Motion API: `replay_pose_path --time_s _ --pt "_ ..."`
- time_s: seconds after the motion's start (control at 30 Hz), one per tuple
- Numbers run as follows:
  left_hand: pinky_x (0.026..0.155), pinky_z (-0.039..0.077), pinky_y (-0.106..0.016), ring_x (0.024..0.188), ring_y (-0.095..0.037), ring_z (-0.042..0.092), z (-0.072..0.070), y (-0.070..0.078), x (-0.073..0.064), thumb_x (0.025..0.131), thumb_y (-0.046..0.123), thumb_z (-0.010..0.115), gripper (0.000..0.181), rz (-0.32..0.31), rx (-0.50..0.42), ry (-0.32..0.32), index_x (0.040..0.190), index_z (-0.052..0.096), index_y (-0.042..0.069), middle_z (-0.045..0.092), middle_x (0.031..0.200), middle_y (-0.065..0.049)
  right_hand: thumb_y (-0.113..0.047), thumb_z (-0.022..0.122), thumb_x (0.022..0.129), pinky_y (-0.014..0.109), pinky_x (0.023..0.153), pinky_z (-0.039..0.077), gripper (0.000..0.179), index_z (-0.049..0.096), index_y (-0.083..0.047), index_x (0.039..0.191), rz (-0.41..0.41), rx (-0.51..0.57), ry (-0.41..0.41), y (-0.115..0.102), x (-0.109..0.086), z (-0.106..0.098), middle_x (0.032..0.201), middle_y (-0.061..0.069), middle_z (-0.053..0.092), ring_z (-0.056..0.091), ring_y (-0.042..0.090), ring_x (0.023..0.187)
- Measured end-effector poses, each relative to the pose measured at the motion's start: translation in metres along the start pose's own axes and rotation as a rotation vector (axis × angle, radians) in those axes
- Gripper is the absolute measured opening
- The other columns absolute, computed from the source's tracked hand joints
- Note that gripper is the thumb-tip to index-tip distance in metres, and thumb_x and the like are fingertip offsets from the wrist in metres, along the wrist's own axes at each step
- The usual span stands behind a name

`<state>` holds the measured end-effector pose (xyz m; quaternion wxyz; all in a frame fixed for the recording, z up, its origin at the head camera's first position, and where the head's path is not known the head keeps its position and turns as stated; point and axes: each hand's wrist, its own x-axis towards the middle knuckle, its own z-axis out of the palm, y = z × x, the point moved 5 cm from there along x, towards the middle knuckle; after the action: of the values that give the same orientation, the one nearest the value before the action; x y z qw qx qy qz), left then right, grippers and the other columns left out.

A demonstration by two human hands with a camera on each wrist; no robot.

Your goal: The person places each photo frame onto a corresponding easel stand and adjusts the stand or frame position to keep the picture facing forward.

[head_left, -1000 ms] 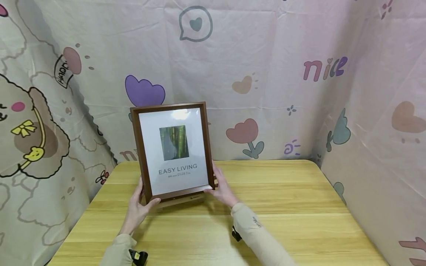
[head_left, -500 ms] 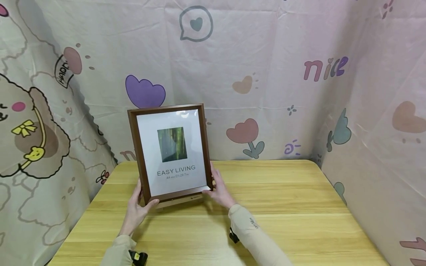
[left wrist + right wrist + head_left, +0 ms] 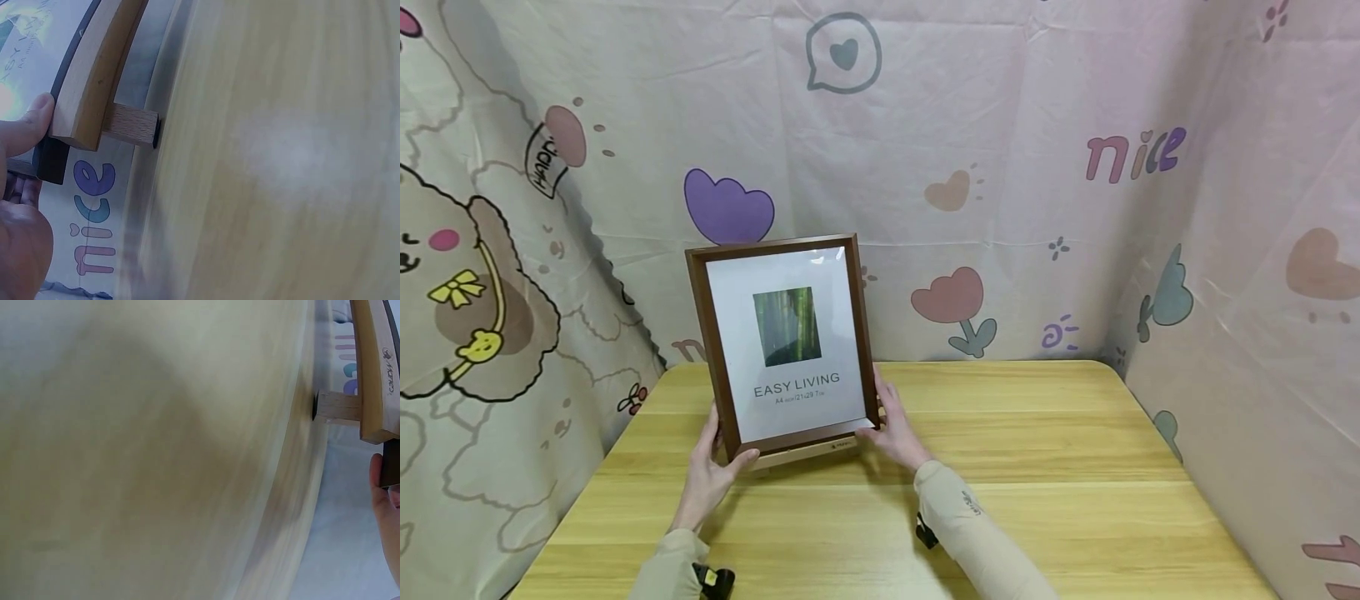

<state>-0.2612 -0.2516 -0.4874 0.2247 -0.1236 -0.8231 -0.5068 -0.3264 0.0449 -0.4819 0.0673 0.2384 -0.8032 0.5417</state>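
Observation:
A brown picture frame [image 3: 786, 333] leans back on the pale wooden ledge [image 3: 805, 454] of a small stand, left of the table's middle. Its white insert reads "EASY LIVING" around a green picture. My left hand [image 3: 707, 483] grips the lower left corner, thumb in front and fingers at the side. At the lower right corner, my right hand [image 3: 901, 433] holds the frame the same way. In the left wrist view, a short wooden leg [image 3: 131, 124] shows below the ledge. Another leg [image 3: 339, 406] appears in the right wrist view. The frame hides the rest of the stand.
The light wood table [image 3: 1037, 467] extends right and toward the front. Behind it hangs a printed cloth [image 3: 865, 167], close to the frame's top. More cloth hangs along the left and right sides.
The frame has shifted slightly left and down, and both hands have kept their hold on it. My right forearm has moved a little left with it. Little differs over the last half second.

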Motion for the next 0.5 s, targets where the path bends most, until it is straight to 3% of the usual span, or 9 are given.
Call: replay_pose_path --time_s 0.23,0.4,0.5 --pt "0.101 0.027 0.008 0.132 0.026 0.023 -0.0024 -0.0004 -0.0001 0.085 0.001 0.077 0.106 -0.015 0.003 0.002 0.163 0.009 0.023 0.020 0.166 -0.026 0.016 0.075 0.077 0.044 0.096 0.060 0.118 0.008 -0.029 0.164 0.006 0.041 0.006 0.0003 0.0011 0.0025 0.133 0.021 0.042 0.054 0.035 0.117" --pt "0.101 0.027 0.008 0.131 0.027 0.023 -0.0029 -0.0002 -0.0004 0.083 -0.001 0.078 0.108 -0.005 -0.003 0.007 0.163 0.009 0.022 0.021 0.165 -0.026 0.014 0.075 0.078 0.045 0.099 0.058 0.120 0.005 -0.032 0.163 0.026 0.015 -0.003 0.0007 0.0008 0.0028 0.137 0.020 0.042 0.053 0.033 0.120" --pt "0.103 0.026 0.007 0.136 0.022 0.022 -0.0036 -0.0026 -0.0009 0.084 0.001 0.079 0.108 -0.032 -0.003 0.003 0.163 0.009 0.023 0.019 0.167 -0.024 0.010 0.076 0.080 0.047 0.103 0.055 0.119 0.004 -0.035 0.163 0.045 -0.001 -0.006 0.0033 0.0004 0.0040 0.141 0.020 0.041 0.053 0.034 0.123"
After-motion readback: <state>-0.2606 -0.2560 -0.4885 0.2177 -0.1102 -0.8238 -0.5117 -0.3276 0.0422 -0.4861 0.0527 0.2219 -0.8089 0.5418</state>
